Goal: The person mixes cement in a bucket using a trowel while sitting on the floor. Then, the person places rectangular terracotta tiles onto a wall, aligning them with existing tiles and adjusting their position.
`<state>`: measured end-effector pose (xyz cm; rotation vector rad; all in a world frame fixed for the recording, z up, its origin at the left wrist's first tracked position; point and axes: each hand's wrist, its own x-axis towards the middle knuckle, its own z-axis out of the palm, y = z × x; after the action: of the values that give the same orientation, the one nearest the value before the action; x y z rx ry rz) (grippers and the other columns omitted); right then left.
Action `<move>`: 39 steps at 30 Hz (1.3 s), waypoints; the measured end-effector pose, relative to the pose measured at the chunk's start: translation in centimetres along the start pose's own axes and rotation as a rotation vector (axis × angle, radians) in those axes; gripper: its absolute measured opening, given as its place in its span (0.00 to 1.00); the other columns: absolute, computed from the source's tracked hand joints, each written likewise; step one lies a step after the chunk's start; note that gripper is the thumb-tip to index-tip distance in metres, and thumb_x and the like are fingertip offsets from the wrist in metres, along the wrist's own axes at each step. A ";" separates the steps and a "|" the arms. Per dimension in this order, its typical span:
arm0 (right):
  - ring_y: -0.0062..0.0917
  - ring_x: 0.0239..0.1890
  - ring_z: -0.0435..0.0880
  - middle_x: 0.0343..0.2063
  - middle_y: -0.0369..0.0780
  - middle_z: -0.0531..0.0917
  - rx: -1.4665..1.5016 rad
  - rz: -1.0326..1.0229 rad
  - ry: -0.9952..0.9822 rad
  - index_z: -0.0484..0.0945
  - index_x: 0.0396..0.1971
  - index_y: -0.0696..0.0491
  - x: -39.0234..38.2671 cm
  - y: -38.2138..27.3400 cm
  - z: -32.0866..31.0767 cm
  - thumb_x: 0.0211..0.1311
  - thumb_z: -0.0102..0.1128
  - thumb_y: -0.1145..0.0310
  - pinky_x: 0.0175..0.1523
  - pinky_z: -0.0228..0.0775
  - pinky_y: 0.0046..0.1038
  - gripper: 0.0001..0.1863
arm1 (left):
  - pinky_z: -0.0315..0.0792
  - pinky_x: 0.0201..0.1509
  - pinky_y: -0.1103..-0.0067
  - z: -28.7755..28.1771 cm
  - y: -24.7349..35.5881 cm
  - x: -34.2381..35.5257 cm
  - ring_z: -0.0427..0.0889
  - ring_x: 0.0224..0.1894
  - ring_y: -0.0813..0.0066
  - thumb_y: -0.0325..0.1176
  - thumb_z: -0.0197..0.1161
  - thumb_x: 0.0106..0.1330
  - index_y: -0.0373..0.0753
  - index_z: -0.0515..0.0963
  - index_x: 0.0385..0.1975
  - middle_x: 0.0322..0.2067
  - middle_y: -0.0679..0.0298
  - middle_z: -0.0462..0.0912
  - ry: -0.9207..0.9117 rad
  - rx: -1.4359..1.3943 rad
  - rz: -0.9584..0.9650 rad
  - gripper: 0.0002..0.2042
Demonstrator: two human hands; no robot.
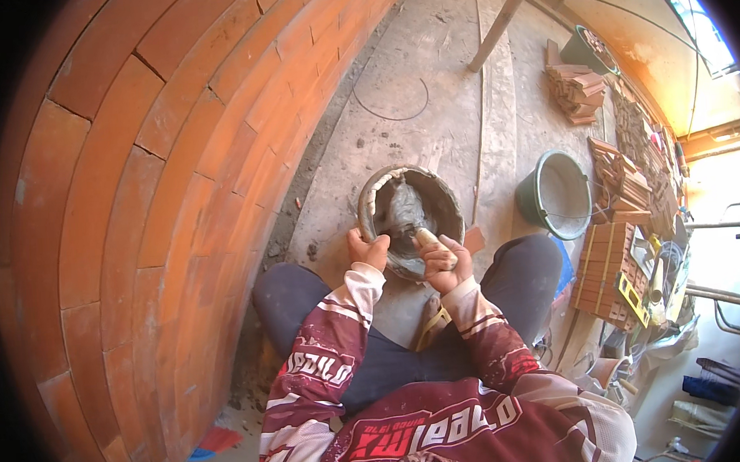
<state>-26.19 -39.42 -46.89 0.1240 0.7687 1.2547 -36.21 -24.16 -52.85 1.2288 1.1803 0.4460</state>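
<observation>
Between my knees a round mortar-caked bucket (455, 206) leans with its mouth toward me. My left hand (369, 249) is closed on its near-left rim. In my right hand (444, 265), a trowel (423, 236) is gripped by its pale handle. The trowel's blade reaches into the bucket, where wet grey mortar (404, 202) smears it, so its outline is hard to make out. Part of the bucket's inside lies in shadow. A small piece of red brick tile (474, 240) lies just right of the bucket.
A red-orange brick wall (135, 210) rises close on my left. Right of me stands a green bucket (552, 195), with stacked bricks (605, 273) and loose tile piles (576, 90) beyond. A pole (505, 19) meets the dusty floor (342, 174) ahead, near a thin wire loop (424, 103).
</observation>
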 end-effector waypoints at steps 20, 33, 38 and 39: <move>0.40 0.31 0.84 0.30 0.47 0.82 -3.649 0.044 0.320 0.67 0.47 0.61 0.0 2.0 5.4 0.60 0.44 0.72 0.33 0.77 0.38 0.17 | 0.69 0.45 0.67 1.6 0.9 -1.0 0.75 0.37 0.56 0.34 0.64 0.44 0.31 0.67 0.35 0.33 0.51 0.73 0.022 0.124 0.095 0.21; 0.38 0.29 0.85 0.27 0.46 0.83 -3.724 0.114 0.343 0.69 0.48 0.60 -0.2 1.9 10.8 0.61 0.46 0.68 0.31 0.77 0.37 0.18 | 0.69 0.46 0.66 0.8 2.2 -0.8 0.76 0.38 0.51 0.33 0.61 0.44 0.32 0.67 0.36 0.33 0.49 0.75 -0.012 0.147 0.084 0.19; 0.36 0.34 0.85 0.32 0.45 0.84 -3.775 0.258 -0.001 0.74 0.42 0.60 1.1 2.9 11.1 0.58 0.49 0.68 0.35 0.77 0.35 0.15 | 0.67 0.48 0.65 0.4 -1.2 1.3 0.75 0.40 0.48 0.32 0.59 0.45 0.32 0.67 0.36 0.34 0.48 0.74 0.017 0.118 0.025 0.18; 0.37 0.36 0.85 0.33 0.44 0.84 -3.758 0.372 0.152 0.76 0.41 0.57 0.2 3.9 13.1 0.56 0.51 0.69 0.37 0.77 0.35 0.14 | 0.67 0.48 0.64 0.4 -1.1 1.1 0.75 0.40 0.48 0.32 0.59 0.45 0.32 0.67 0.36 0.34 0.48 0.74 0.030 0.147 0.040 0.18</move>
<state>-21.68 -33.78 -35.29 1.9244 1.7110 -0.6084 -35.79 -23.86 -54.33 1.3783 1.2329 0.4140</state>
